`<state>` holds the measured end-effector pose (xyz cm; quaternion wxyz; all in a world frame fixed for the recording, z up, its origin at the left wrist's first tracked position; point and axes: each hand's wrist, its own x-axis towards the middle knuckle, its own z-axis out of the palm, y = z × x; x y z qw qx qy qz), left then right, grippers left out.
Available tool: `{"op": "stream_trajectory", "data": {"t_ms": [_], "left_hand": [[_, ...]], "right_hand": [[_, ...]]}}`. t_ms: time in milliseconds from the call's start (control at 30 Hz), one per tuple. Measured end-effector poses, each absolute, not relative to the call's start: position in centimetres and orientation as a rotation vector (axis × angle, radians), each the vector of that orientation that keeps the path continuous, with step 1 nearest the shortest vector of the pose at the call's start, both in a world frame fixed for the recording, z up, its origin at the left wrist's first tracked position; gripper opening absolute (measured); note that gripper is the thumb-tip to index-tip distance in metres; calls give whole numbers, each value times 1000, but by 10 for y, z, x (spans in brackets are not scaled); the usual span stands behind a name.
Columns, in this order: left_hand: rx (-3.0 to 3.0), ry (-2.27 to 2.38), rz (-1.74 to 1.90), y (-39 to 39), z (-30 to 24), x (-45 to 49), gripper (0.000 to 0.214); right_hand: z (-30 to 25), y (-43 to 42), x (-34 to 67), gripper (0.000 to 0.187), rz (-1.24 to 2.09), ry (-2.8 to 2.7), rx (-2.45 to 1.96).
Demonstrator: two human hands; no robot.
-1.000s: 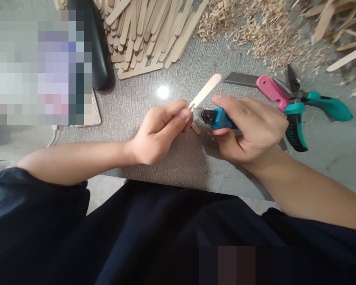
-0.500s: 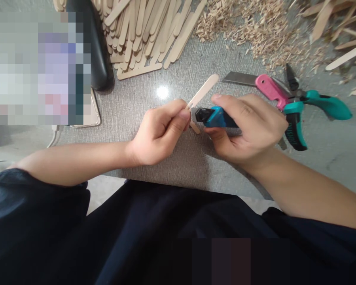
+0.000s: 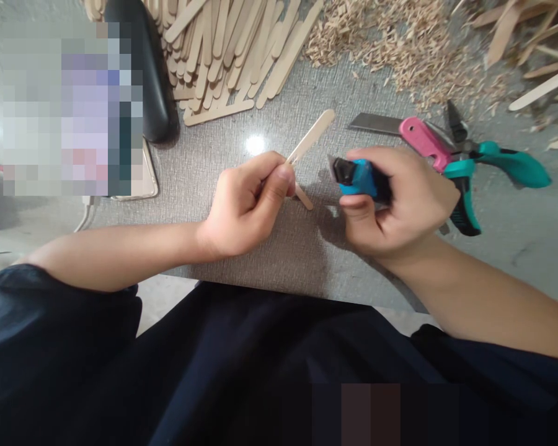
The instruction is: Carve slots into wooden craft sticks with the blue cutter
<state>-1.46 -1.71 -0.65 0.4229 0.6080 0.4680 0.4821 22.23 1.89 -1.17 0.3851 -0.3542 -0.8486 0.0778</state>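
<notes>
My left hand (image 3: 253,204) pinches a flat wooden craft stick (image 3: 314,135), which slants up to the right from between thumb and forefinger. Part of its edge, close to my fingertips, looks notched. My right hand (image 3: 400,201) is closed around a blue and black utility knife (image 3: 360,176). The knife's short blade (image 3: 332,167) points left, apart from the craft stick. On the table below my left fingertips, the rounded end of another wooden stick (image 3: 304,197) shows; the rest of it is hidden.
A pile of craft sticks (image 3: 232,56) lies at the back, with wood shavings (image 3: 400,49) to its right. Beyond my right hand lie a pink-handled knife (image 3: 421,139) and teal-handled pliers (image 3: 511,162). A black case (image 3: 144,74) stands at left.
My right hand has drawn the utility knife to the right, off the craft stick. My left hand and its stick have shifted slightly left.
</notes>
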Motion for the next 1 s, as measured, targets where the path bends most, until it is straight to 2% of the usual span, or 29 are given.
{"op": "stream_trajectory", "data": {"t_ms": [367, 600, 1000], "left_hand": [[1396, 1013, 1187, -16, -7, -14, 51], [1364, 910, 1169, -12, -4, -16, 52], [1141, 630, 1088, -8, 2, -14, 53]], "right_hand": [[-5, 17, 223, 67, 246, -2318, -1047], [-7, 20, 224, 63, 210, -2298, -967], [-2, 24, 228, 58, 354, -2343, -836]]}}
